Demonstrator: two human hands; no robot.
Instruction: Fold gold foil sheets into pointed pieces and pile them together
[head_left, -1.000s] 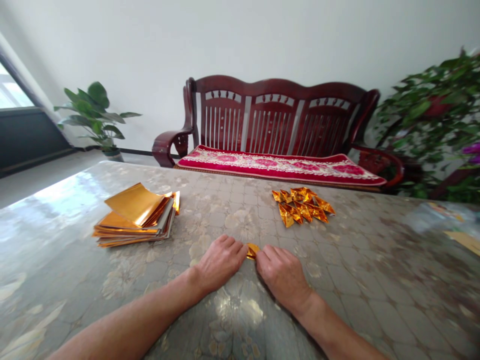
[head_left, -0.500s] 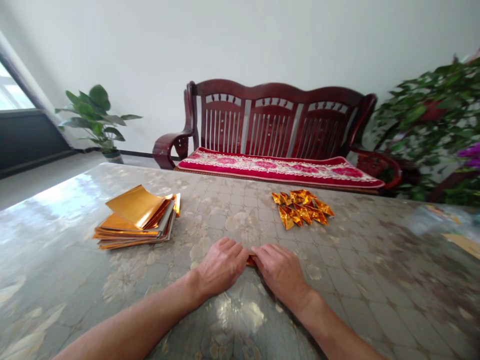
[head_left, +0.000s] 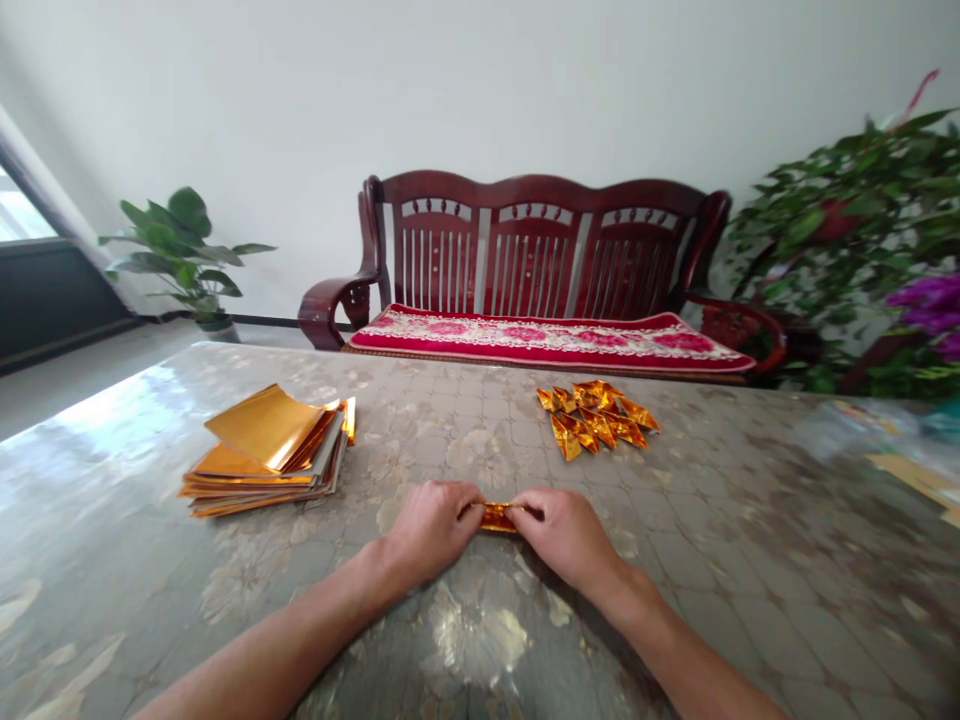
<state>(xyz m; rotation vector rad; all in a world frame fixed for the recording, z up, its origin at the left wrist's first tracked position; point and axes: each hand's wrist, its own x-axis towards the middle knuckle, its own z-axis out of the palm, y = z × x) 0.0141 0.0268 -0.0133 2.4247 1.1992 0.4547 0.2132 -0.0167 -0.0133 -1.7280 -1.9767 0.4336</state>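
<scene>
A small folded piece of gold foil paper [head_left: 498,517] is stretched between my two hands, just above or on the table in front of me. My left hand [head_left: 439,525] pinches its left end with thumb and fingers. At the right end, my right hand [head_left: 564,530] is closed on it in the same way. The fingers hide both ends of the fold. Beyond my right hand lies a cluster of folded gold foil pieces [head_left: 600,418] with pointed tips. To the left, a loose stack of gold foil paper sheets [head_left: 262,440] rests on the table.
The table [head_left: 480,650] has a patterned, glossy cover. Clear plastic packaging [head_left: 855,430] and a tan flat piece [head_left: 911,478] lie at its right side. Past the far edge stands a wooden bench [head_left: 532,250] with a red floral cover. Potted plants flank it.
My hands have moved slightly apart, and more of the folded foil paper shows between them. Thumbs now show on the near side. The whole view has shifted a little.
</scene>
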